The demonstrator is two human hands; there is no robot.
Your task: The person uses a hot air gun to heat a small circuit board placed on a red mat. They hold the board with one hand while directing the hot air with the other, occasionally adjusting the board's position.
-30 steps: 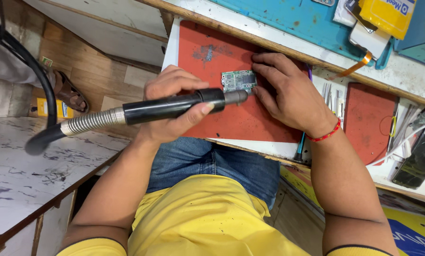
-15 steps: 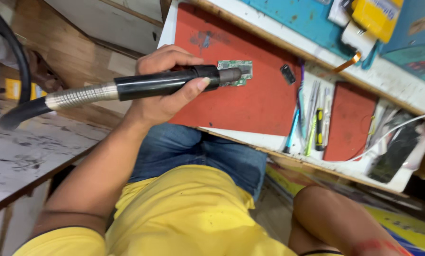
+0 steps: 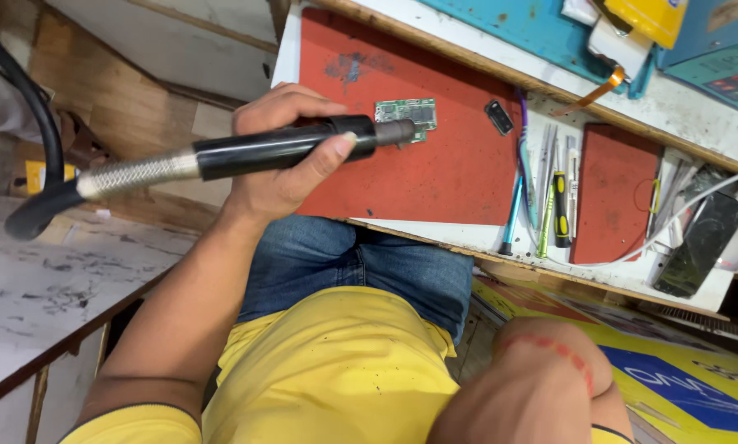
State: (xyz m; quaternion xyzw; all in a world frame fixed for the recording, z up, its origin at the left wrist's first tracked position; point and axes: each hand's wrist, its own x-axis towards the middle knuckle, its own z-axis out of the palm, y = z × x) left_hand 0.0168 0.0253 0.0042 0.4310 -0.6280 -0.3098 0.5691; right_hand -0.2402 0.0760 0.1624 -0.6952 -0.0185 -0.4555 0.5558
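Observation:
My left hand (image 3: 280,187) is shut around a black hot-air handpiece (image 3: 278,150) with a braided metal sleeve and a black hose (image 3: 36,123) trailing left. Its metal nozzle (image 3: 395,131) hovers at the edge of a small green circuit board (image 3: 414,109) that lies on a red work mat (image 3: 459,177). A small black part (image 3: 498,117) rests on the mat just right of the board. Only my right forearm and wrist (image 3: 542,386), with a red thread around it, show at the bottom right; the hand itself is out of view.
Tweezers, a blue-handled tool and a black-and-yellow screwdriver (image 3: 550,197) lie beside the mat. Further right are a smaller red mat (image 3: 616,189), white cables and a dark phone (image 3: 702,242). Blue equipment (image 3: 714,57) stands at the back. A white marbled bench (image 3: 48,279) is left.
My right hand lifted off the circuit board and drew back out of view; only its forearm stays low right. The left hand keeps the handpiece over the board.

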